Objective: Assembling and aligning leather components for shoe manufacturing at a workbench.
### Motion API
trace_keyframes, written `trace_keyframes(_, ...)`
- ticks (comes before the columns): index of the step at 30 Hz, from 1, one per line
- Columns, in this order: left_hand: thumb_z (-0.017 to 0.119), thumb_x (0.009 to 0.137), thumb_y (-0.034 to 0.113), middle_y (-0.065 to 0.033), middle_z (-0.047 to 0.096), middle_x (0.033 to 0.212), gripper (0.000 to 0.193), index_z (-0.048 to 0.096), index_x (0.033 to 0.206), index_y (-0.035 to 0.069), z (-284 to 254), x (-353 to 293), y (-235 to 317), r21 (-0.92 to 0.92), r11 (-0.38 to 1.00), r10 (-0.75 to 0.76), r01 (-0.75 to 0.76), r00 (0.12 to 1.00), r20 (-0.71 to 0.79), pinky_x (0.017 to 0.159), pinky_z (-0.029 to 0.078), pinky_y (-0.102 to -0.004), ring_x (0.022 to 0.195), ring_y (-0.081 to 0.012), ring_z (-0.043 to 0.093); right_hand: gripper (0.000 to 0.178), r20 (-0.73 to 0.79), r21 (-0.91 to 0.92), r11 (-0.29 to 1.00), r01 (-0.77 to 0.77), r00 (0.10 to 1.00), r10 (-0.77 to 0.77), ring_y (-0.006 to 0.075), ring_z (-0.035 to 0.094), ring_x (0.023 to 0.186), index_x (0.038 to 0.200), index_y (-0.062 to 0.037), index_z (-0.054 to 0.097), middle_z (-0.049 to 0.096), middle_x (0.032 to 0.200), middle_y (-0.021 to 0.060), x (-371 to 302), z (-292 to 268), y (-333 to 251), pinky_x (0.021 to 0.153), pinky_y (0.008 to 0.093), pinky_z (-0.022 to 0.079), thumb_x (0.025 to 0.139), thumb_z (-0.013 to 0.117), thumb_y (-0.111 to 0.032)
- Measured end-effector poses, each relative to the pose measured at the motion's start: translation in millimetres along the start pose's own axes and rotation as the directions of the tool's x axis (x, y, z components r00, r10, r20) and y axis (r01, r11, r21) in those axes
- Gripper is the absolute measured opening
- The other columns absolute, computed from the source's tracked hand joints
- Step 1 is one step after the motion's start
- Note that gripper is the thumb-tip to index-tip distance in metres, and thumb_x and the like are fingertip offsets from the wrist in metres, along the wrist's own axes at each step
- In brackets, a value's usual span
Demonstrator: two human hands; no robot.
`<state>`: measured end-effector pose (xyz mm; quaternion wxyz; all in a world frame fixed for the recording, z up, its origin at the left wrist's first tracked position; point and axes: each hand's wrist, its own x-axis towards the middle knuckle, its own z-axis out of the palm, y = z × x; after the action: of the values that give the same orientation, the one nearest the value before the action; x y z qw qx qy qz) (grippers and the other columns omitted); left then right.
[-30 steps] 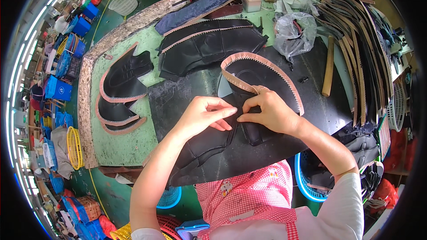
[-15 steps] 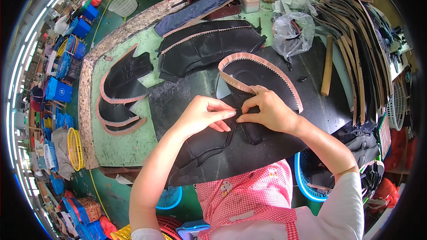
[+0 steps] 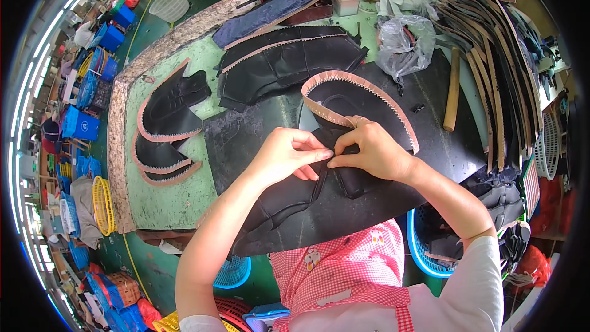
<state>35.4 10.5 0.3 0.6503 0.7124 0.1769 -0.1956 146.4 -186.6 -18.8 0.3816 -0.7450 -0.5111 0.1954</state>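
My left hand [image 3: 284, 158] and my right hand [image 3: 379, 150] meet at the middle of the work surface, fingertips almost touching. Each pinches the edge of a black leather shoe upper [image 3: 286, 197], whose lower part spreads toward me on a black mat [image 3: 246, 124]. Beyond my right hand curves a black leather part [image 3: 359, 103] with a tan rim and white zigzag stitching; it seems joined to the upper, though my fingers cover the spot. The exact edges under my fingertips are hidden.
Similar stitched pieces [image 3: 169, 107] lie at the left, with larger black pieces [image 3: 295, 64] behind. A wooden handle [image 3: 452, 89], a clear plastic bag [image 3: 405, 46] and a stack of black strips [image 3: 491, 67] occupy the right. Below the table's edge stands a blue basket [image 3: 424, 264].
My left hand has shifted slightly right and up, its fingertips closer to the right hand's. The right hand has barely moved, and both keep pinching the leather.
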Motion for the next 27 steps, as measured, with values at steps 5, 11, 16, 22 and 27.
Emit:
trace_keyframes(5,0.071,0.093,0.015,-0.0090,0.071,0.084,0.018,0.072,0.099,-0.001,1,2,3,0.022,1.000,0.004,-0.004,1.000,0.000,0.050,0.052,-0.0227,0.062,-0.0162,0.071,0.020,0.038,0.042,0.997,-0.058,0.998,0.057,0.0321,0.060,0.096,0.087,-0.0036,0.075,0.067,0.094,0.0183,1,-4,-3,0.087,0.0371,0.048,0.077,0.082,-0.020)
trace_keyframes(11,0.068,0.091,0.009,-0.0078,0.072,0.081,0.012,0.072,0.094,-0.002,-5,14,-14,0.110,0.967,0.234,-0.229,0.972,-0.037,0.055,0.050,-0.0246,0.058,-0.0148,0.069,0.026,-0.189,-0.289,0.957,-0.004,0.981,-0.053,0.0310,0.058,0.112,0.092,-0.0137,0.074,0.064,0.118,0.0103,-9,-2,-23,0.097,0.0413,0.044,0.069,0.083,-0.019)
trace_keyframes(16,0.066,0.091,0.009,-0.0106,0.072,0.083,0.016,0.071,0.094,-0.006,-6,18,-1,0.012,0.997,0.080,-0.079,0.995,-0.054,0.048,0.047,-0.0242,0.058,-0.0164,0.070,0.030,-0.170,-0.509,0.823,0.251,0.908,-0.383,0.0253,0.051,0.120,0.093,-0.0152,0.071,0.058,0.127,0.0045,-6,-3,-23,0.103,0.0456,0.035,0.065,0.082,-0.019)
trace_keyframes(22,0.063,0.090,0.007,-0.0109,0.073,0.084,0.015,0.072,0.095,-0.004,-5,20,-4,0.017,0.999,0.044,-0.044,0.998,-0.053,0.037,0.037,-0.0230,0.059,-0.0175,0.072,0.020,-0.173,-0.544,0.765,0.344,0.846,-0.504,0.0236,0.054,0.117,0.087,-0.0137,0.071,0.060,0.124,0.0035,3,2,-14,0.104,0.0445,0.036,0.068,0.077,-0.019)
trace_keyframes(27,0.063,0.088,0.005,-0.0113,0.073,0.083,0.015,0.071,0.093,-0.007,1,20,-6,0.045,0.995,0.092,-0.087,0.989,-0.119,0.048,0.049,-0.0265,0.060,-0.0195,0.072,0.020,-0.226,-0.566,0.780,0.267,0.860,-0.458,0.0250,0.054,0.119,0.085,-0.0118,0.071,0.060,0.123,0.0034,3,10,-21,0.104,0.0464,0.035,0.067,0.078,-0.017)
